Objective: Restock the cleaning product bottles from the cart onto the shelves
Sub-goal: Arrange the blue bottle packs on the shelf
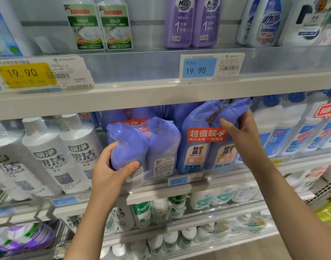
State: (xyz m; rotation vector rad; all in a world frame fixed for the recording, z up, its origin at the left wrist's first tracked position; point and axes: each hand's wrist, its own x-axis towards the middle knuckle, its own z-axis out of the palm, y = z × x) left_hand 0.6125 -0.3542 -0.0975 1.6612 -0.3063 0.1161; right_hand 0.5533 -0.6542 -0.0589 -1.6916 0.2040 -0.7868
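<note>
1. Two shrink-wrapped purple packs stand side by side and touching at the front of the middle shelf [157, 194], behind its clear front rail. They are the left twin-pack [147, 145] and the right twin-pack [200, 141].
2. The left hand [112, 166] curls round the lower body of the left twin-pack, thumb across the front. This pack shows what looks like its back label and leans a little, so it seems not yet squared up.
3. The right hand [239, 134] grips the neck end of the right twin-pack, fingers over the top and thumb on the front. This pack stands upright with its red banner facing out.
4. More purple packs [121, 113] sit behind these two, so this slot looks close to full.
5. The white bottles [48, 156] to the left and the blue-capped bottles [292, 132] to the right fill their own rows.
6. The cart is out of view, so the remaining stock cannot be told. For these two packs, what appears left is turning the left one, settling both and letting go.
</note>
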